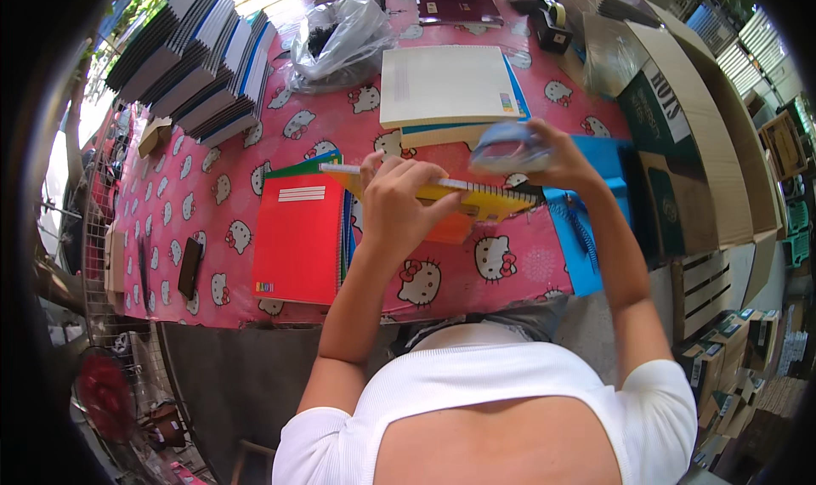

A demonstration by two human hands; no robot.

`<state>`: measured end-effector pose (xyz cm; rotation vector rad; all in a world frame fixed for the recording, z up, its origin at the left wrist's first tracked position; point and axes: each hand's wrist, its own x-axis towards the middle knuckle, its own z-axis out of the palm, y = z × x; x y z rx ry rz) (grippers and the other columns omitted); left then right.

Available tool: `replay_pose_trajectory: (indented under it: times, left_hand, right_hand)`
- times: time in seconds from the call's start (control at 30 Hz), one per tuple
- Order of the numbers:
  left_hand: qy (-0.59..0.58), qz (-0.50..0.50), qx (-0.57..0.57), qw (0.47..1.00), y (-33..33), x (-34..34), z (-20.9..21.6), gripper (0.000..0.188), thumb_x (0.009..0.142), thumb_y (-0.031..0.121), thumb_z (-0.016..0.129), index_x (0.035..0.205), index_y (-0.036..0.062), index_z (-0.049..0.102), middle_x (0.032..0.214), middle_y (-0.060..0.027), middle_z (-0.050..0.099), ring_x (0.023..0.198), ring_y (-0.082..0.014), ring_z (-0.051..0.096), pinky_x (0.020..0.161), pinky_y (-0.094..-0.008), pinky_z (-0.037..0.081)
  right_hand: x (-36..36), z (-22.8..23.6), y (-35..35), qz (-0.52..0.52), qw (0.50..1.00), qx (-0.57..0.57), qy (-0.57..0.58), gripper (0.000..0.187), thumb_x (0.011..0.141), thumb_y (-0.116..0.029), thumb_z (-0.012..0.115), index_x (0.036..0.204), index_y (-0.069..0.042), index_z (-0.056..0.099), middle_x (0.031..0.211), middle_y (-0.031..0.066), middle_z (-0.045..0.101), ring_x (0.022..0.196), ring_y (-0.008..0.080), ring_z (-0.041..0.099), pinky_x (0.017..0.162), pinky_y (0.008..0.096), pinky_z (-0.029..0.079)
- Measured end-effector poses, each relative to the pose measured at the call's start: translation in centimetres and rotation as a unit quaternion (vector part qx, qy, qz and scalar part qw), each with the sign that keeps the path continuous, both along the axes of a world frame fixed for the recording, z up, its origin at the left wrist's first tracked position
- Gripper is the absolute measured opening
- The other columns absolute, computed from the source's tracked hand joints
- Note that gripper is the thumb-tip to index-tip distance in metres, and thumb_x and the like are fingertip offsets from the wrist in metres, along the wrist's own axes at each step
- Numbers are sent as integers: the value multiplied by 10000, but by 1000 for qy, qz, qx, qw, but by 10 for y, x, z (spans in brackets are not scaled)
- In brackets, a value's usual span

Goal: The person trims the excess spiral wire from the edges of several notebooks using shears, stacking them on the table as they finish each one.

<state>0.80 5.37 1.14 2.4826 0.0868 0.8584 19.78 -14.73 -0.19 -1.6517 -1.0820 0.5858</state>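
My left hand is closed round the top edge of a yellow spiral notebook, which it holds tilted above the table. An orange piece shows beneath that notebook. To the right, my right hand grips a blurred, see-through bluish object just above the notebook; motion smears its kind. Left of my left hand lies a pile of notebooks with a red one on top. Beyond both hands is a pile topped by a cream notebook. Blue covers with a loose blue coil lie under my right forearm.
Tall notebook stacks stand far left, beside a clear plastic bag. A tape dispenser and a maroon book are at the back. An open cardboard box flanks the right edge. A dark flat object lies left.
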Motion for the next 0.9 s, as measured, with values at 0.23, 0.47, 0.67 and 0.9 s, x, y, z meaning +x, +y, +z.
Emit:
replay_pose_trajectory:
  times: [0.23, 0.47, 0.67, 0.9]
  left_hand:
    - [11, 18, -62, 998, -2, 0, 5, 519, 604, 248, 817, 1049, 109, 590, 719, -29, 655, 767, -201, 621, 943, -401, 341]
    - [36, 95, -11, 995, 5, -12, 13, 429, 598, 271, 815, 961, 124, 639, 914, -44, 654, 975, -219, 577, 1027, -538, 195]
    - [87, 114, -42, 989, 23, -16, 6, 363, 561, 314, 829, 834, 128, 678, 960, -7, 654, 1062, -202, 527, 1028, -636, 95]
    - [-14, 159, -31, 987, 34, -21, 1, 409, 530, 288, 865, 829, 91, 667, 1189, -77, 562, 1024, -248, 546, 1001, -499, 299]
  right_hand:
    - [0, -10, 11, -53, 989, -113, -76, 604, 556, -11, 746, 1127, -55, 553, 1059, 68, 630, 949, 172, 599, 847, 300, 472]
    - [1, 0, 34, 18, 993, 100, 67, 517, 580, -26, 703, 1072, -25, 546, 966, 66, 630, 903, 134, 573, 785, 308, 489]
    - [-4, 4, 59, 31, 1000, -4, 4, 506, 578, -53, 709, 1065, -8, 576, 919, 131, 658, 838, 189, 632, 723, 323, 512]
    - [0, 2, 84, -5, 986, -76, -146, 567, 567, -22, 697, 1115, -24, 552, 897, 99, 642, 836, 180, 625, 727, 325, 501]
